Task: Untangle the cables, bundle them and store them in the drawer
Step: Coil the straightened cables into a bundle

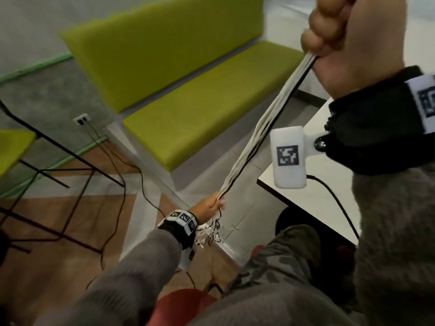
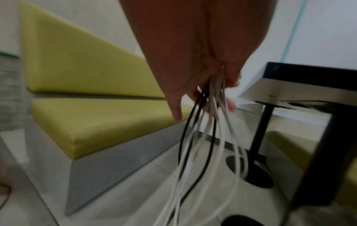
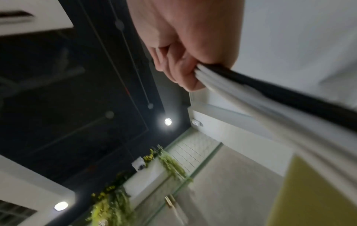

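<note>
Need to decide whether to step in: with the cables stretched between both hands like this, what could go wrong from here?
1. Below the left hand the cables hang as loose ends; these could knot again or drag on the floor.
2. The right hand grips many strands at once, so one thin black strand might slip out.
3. The loose ends swing near the table leg and might snag on it.

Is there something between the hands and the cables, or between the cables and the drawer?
Nothing between: both the right hand and left hand grip the cables directly. No drawer is visible, so that path cannot be judged.
</note>
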The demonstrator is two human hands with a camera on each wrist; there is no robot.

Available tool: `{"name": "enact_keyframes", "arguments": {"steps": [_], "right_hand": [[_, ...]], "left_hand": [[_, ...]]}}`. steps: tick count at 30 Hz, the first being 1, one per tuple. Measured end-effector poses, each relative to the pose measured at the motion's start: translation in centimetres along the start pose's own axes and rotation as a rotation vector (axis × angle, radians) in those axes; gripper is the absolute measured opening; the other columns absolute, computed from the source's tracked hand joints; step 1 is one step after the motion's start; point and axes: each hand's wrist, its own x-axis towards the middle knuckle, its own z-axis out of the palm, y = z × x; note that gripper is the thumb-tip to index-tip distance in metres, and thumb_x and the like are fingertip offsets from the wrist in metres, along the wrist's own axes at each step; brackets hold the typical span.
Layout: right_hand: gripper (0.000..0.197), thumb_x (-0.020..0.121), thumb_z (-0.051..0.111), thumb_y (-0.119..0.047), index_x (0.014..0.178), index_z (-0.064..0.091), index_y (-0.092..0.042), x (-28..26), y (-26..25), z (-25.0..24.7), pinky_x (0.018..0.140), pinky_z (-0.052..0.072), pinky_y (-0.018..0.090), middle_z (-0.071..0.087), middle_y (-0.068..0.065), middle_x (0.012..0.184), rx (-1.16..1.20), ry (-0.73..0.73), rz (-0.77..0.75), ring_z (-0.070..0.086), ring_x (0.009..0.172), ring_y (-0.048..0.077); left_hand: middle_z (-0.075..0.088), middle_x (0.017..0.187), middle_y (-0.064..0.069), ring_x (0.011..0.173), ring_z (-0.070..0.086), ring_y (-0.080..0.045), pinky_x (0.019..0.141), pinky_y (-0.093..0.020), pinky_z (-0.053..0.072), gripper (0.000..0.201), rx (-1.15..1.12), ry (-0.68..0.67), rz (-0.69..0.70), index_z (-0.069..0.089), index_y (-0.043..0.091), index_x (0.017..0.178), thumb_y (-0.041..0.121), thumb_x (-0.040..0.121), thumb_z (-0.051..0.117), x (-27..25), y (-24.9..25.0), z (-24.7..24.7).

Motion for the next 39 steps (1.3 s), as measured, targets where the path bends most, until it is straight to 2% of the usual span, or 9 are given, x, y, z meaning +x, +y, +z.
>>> {"name": "enact_keyframes", "arguments": {"steps": [3,7,11,14,17,20,24,29,39], "right_hand": [[0.047,0.103,0.032,-0.02,0.056,0.026,-0.022,-0.1,1.3,-0.6,0.039,0.016,0.021,0.023,-0.009,0.046,-0.035,-0.016,0.069,0.012,0.039,0.009],[0.051,0.103,0.036,-0.039,0.056,0.025,-0.022,-1.2,3.9,-1.4,0.038,0.015,0.022,0.022,-0.009,0.046,-0.121,-0.009,0.182,0.013,0.039,0.01],[0.052,0.099,0.045,-0.041,0.055,0.025,-0.021,-2.8,8.8,0.4,0.037,0.013,0.022,0.02,-0.007,0.046,-0.11,-0.023,0.332,0.015,0.037,0.008],[0.053,0.092,0.056,-0.044,0.052,0.03,-0.022,-3.2,10.2,1.0,0.034,0.021,0.017,0.028,-0.01,0.044,-0.08,-0.015,0.376,0.024,0.034,0.003],[0.053,0.097,0.047,-0.045,0.055,0.025,-0.021,-2.7,9.4,0.2,0.035,0.011,0.022,0.023,-0.007,0.046,-0.049,-0.056,0.362,0.014,0.036,0.007],[0.053,0.1,0.038,-0.044,0.056,0.023,-0.02,-2.5,7.9,-1.1,0.035,0.011,0.022,0.02,-0.008,0.045,-0.008,-0.028,0.333,0.012,0.035,0.007],[0.055,0.102,0.032,-0.044,0.054,0.022,-0.019,-2.4,5.5,-3.4,0.034,0.016,0.019,0.019,-0.006,0.044,0.064,0.06,0.221,0.013,0.034,0.008],[0.064,0.099,0.026,-0.055,0.045,0.023,-0.021,-4.0,2.6,-8.8,0.037,0.022,0.021,0.017,-0.005,0.038,0.123,0.179,0.196,0.018,0.031,0.011],[0.065,0.098,0.035,-0.055,0.044,0.022,-0.022,-9.8,-2.9,-17.4,0.037,0.011,0.02,0.015,-0.006,0.039,0.251,0.516,0.013,0.009,0.034,0.01]], "left_hand": [[0.047,0.112,-0.002,0.107,0.047,-0.018,0.101,-0.04,0.039,0.056,0.212,-0.114,-0.069,0.042,0.006,0.126,0.043,0.086,0.053,0.0,0.6,-3.2],[0.033,0.147,0.009,0.135,0.029,-0.01,0.111,-0.035,0.024,0.088,0.023,0.031,0.103,0.026,0.032,0.141,0.065,0.067,0.061,-3.1,7.1,-10.0],[0.056,0.12,0.005,0.118,0.047,-0.011,0.105,-0.03,0.034,0.046,-0.446,0.177,0.472,0.048,0.023,0.119,0.053,0.084,0.053,-2.9,16.3,-12.0],[0.064,0.099,0.01,0.1,0.059,-0.009,0.095,-0.031,0.045,0.055,-0.579,0.075,0.496,0.06,0.027,0.102,0.073,0.073,0.05,-2.6,19.0,-10.4],[0.049,0.061,0.008,0.056,0.05,-0.004,0.064,-0.023,0.046,0.049,-0.548,0.09,0.501,0.059,0.024,0.079,0.071,0.075,0.047,-2.5,17.6,-8.5],[0.042,0.057,0.014,0.05,0.04,-0.002,0.062,-0.033,0.041,0.05,-0.494,0.084,0.516,0.045,0.018,0.072,0.068,0.079,0.045,-2.2,16.6,-7.2],[0.036,0.061,0.008,0.046,0.039,0.003,0.049,-0.008,0.035,0.05,-0.507,0.083,0.472,0.039,0.018,0.072,0.068,0.072,0.043,-1.9,16.3,-4.7],[0.031,0.051,0.014,0.043,0.025,-0.004,0.044,-0.02,0.021,0.07,-0.474,-0.02,0.376,0.042,0.026,0.056,0.096,0.051,0.034,0.2,19.1,-3.1],[0.048,0.06,0.007,0.052,0.042,-0.01,0.056,-0.027,0.039,0.051,0.158,-0.252,0.473,0.051,0.017,0.069,0.063,0.088,0.039,4.7,28.8,-1.7]]}}
